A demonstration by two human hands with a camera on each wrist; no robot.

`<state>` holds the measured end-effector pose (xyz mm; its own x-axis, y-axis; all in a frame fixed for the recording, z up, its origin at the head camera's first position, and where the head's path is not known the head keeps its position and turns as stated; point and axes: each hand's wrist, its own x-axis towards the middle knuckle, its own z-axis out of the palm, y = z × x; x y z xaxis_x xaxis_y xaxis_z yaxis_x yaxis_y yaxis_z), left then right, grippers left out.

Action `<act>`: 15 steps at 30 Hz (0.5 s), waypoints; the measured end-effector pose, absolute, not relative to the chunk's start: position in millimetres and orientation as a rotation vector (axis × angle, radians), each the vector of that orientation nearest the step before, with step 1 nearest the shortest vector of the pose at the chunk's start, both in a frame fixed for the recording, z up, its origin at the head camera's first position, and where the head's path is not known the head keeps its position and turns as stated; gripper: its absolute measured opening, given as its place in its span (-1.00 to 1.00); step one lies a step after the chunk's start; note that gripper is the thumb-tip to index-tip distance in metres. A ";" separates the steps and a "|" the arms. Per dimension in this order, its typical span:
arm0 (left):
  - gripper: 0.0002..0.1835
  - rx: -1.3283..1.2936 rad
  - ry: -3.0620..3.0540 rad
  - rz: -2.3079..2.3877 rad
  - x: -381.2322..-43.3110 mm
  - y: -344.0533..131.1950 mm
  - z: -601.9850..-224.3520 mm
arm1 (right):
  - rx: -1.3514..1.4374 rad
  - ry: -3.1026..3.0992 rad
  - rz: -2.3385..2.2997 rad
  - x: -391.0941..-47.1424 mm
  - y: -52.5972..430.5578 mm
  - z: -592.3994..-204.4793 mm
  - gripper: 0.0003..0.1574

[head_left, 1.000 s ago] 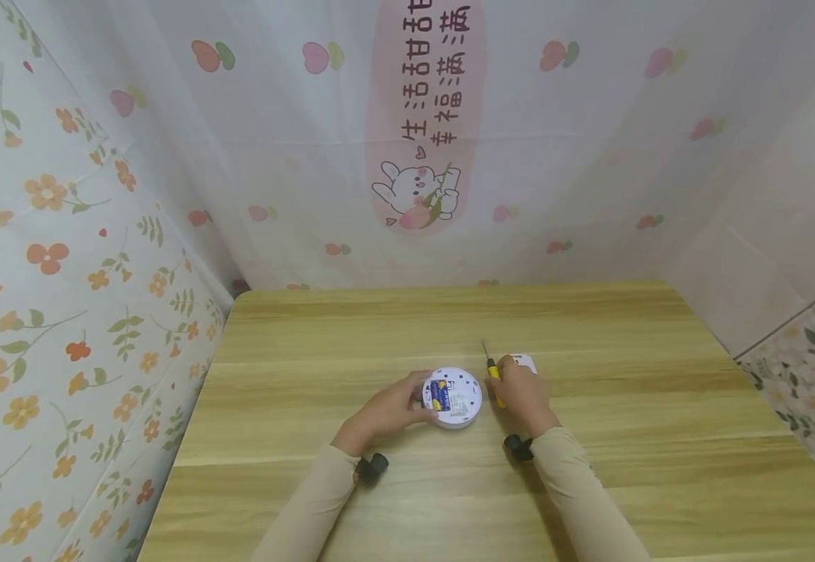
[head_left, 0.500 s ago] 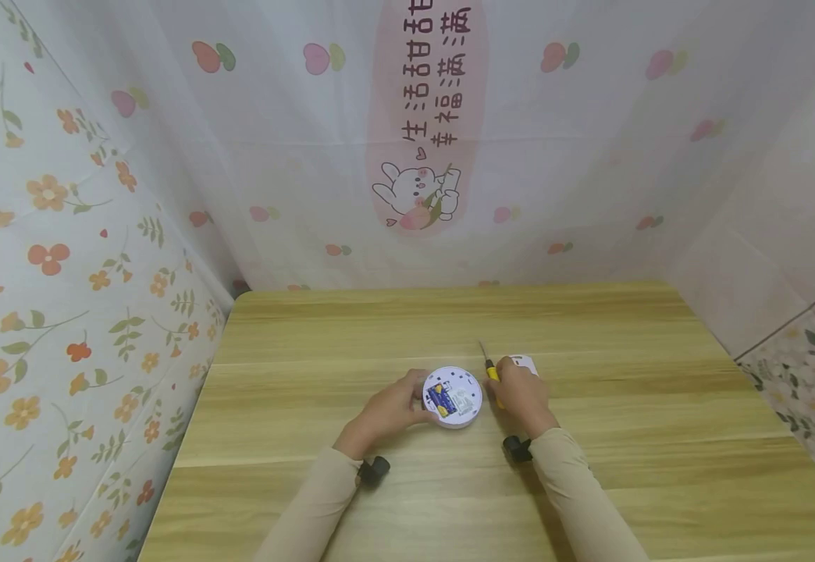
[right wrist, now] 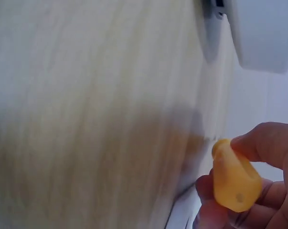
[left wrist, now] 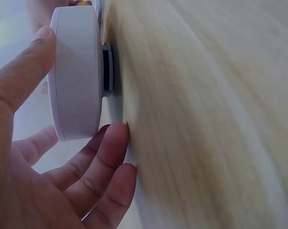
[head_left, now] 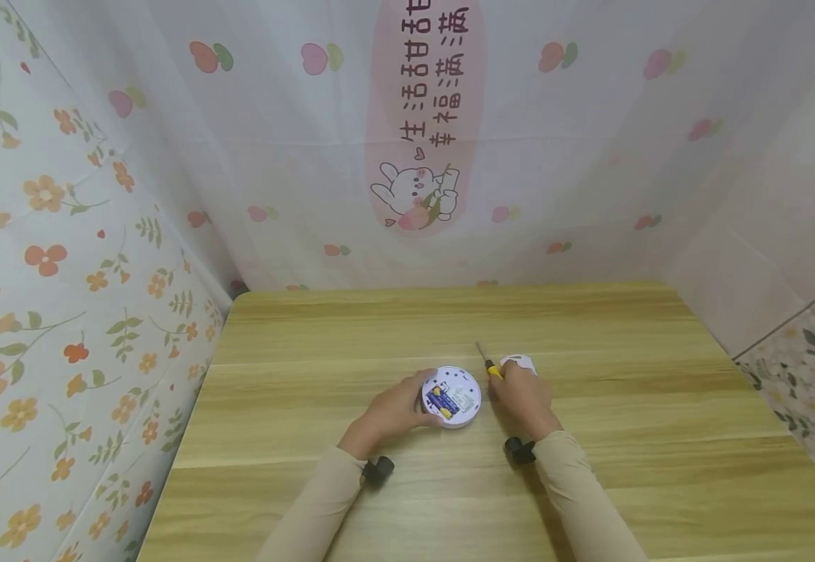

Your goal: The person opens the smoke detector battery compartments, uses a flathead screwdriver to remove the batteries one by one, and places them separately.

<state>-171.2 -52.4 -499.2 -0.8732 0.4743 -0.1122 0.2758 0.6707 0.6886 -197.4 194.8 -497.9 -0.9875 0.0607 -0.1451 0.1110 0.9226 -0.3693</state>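
Note:
A round white smoke alarm [head_left: 465, 407] lies in my left hand [head_left: 396, 406] with its back facing up. Blue-and-yellow batteries [head_left: 441, 400] show in its back. In the left wrist view my thumb is on the rim, and the fingers spread around the lower side and near the tabletop; a dark-slotted raised part faces the table. My right hand [head_left: 523, 394] holds a screwdriver [head_left: 494, 369] by its yellow-and-black handle, the shaft pointing away and left. A flat white piece [head_left: 527, 362] lies on the table, partly hidden by that hand.
The wood-grain table [head_left: 351, 328] reaches back to a white printed curtain [head_left: 274, 172]. Flowered cloth [head_left: 84, 312] hangs along the left side. A black wrist camera [head_left: 378, 471] sits on the left wrist, another black camera [head_left: 519, 450] on the right.
The smoke alarm has turned in my left hand, so its batteries now lie slanted. The screwdriver's tip has swung slightly left, and less of its handle shows.

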 end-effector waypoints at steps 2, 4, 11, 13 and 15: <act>-0.05 0.591 2.606 0.994 -170.9 -53.0 -499.2 | 0.126 2.963 -0.614 -196.8 197.5 -496.8 -0.68; -0.07 0.585 2.605 0.990 -170.4 -54.0 -499.4 | 0.116 2.974 -0.650 -195.6 200.4 -495.1 -0.63; -0.13 0.580 2.602 1.027 -169.3 -56.9 -500.5 | 0.053 2.969 -0.783 -188.5 207.7 -485.3 -0.59; -0.15 0.580 2.606 1.030 -169.4 -57.1 -500.0 | 0.027 2.965 -0.811 -185.9 208.7 -482.4 -0.61; -0.21 0.578 2.605 1.035 -169.7 -57.5 -499.2 | 0.000 2.962 -0.840 -182.7 208.9 -479.5 -0.64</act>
